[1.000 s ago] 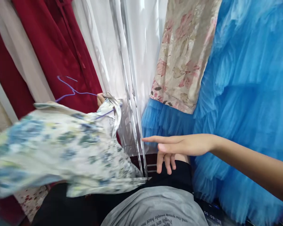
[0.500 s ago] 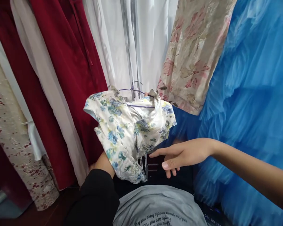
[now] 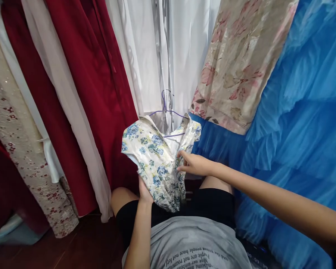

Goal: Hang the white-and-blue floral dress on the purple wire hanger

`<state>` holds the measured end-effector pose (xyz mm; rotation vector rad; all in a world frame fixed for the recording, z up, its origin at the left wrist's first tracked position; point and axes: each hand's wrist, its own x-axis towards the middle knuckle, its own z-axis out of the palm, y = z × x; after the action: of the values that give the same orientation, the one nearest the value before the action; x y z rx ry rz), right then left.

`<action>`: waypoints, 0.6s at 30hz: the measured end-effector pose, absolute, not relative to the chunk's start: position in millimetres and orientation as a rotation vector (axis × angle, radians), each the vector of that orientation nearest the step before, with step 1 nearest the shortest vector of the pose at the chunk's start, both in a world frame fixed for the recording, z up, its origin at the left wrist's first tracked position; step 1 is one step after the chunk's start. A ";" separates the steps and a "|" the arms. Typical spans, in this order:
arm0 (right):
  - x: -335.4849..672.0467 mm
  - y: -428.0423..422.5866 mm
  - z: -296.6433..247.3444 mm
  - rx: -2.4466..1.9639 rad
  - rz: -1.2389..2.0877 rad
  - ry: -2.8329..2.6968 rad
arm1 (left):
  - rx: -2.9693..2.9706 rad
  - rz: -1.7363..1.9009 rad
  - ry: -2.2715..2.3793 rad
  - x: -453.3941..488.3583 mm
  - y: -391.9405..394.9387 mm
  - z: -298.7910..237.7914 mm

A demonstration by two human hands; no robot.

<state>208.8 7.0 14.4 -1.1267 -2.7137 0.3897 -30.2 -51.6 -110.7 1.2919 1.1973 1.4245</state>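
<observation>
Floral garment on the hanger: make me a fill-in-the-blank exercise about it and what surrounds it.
1. The white garment with blue flowers is on a thin hanger whose color is ____.
2. The hand at the garment's lower side edge is the person's ____ hand.
3. The ruffled tulle on the picture's right side is ____.
4. The lettering on the gray shirt appears upside ____.

Missing words: purple; left; blue; down.
</observation>
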 end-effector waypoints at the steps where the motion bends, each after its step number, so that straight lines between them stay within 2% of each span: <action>1: 201.5 14.6 7.2 -1.110 0.357 -2.685 | 1.218 1.487 1.159 -23.9 -50.2 -111.5; 5: 182.6 28.0 -10.2 -1.110 0.111 -2.760 | 1.059 1.683 1.167 -17.8 -50.3 -114.5; 11: 188.7 14.9 -7.8 -1.041 -0.157 -2.854 | 1.031 2.065 1.810 -11.0 -54.2 -117.3; 15: 189.5 4.8 2.4 -0.984 -0.260 -2.967 | 1.615 1.818 1.504 27.7 -53.0 -116.1; 18: 189.0 0.0 10.9 -0.915 -0.279 -3.039 | 1.727 1.628 1.385 50.9 -44.3 -115.5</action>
<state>189.0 0.0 10.9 -0.9150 -3.0389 -0.2789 50.9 -44.3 -115.5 1.7269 1.3848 1.6284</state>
